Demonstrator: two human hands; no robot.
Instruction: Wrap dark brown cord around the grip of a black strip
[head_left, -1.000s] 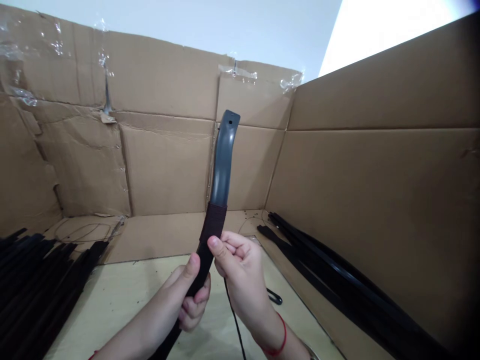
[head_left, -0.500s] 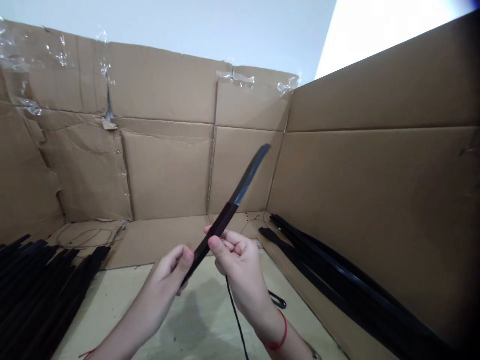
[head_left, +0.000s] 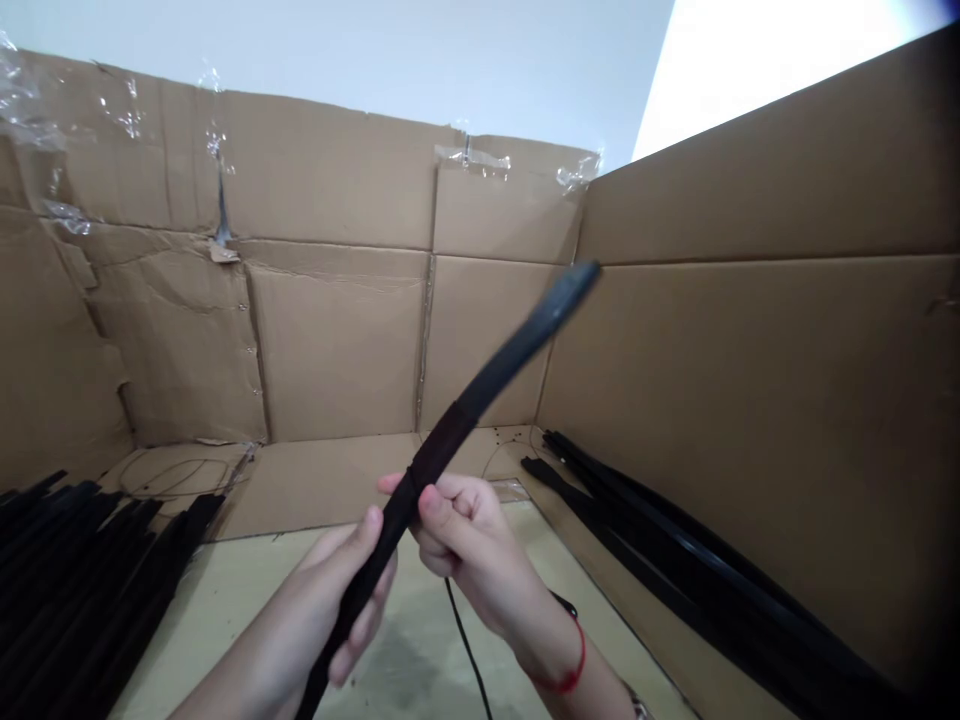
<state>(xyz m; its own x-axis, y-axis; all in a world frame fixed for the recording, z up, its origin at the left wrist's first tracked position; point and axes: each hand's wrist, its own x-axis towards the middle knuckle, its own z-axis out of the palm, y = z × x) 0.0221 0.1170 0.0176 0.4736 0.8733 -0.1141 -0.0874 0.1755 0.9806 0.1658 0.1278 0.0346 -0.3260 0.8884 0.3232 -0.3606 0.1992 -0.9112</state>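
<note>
A long, slightly curved black strip (head_left: 510,365) runs slantwise between my hands, its flat, blurred tip pointing up and to the right. A dark reddish-black wrap (head_left: 444,440) covers its middle part. My left hand (head_left: 349,570) is closed around the lower part, thumb on top. Just above it, my right hand (head_left: 461,525) pinches at the lower edge of the wrap, with the forefinger behind the strip. A thin black cord (head_left: 466,640) hangs below my right hand; its upper end is hidden by the fingers.
Taped cardboard walls (head_left: 337,340) surround a pale board (head_left: 247,590). Several black strips (head_left: 97,570) lie piled at left. More long black pieces (head_left: 675,560) lie along the right wall. A small black item (head_left: 564,603) is partly behind my right wrist. Thin wire (head_left: 176,475) lies coiled at back left.
The strip has turned, its tip swinging right and upward and its lower end coming nearer. My left hand has rolled so that its fingers show beneath the strip.
</note>
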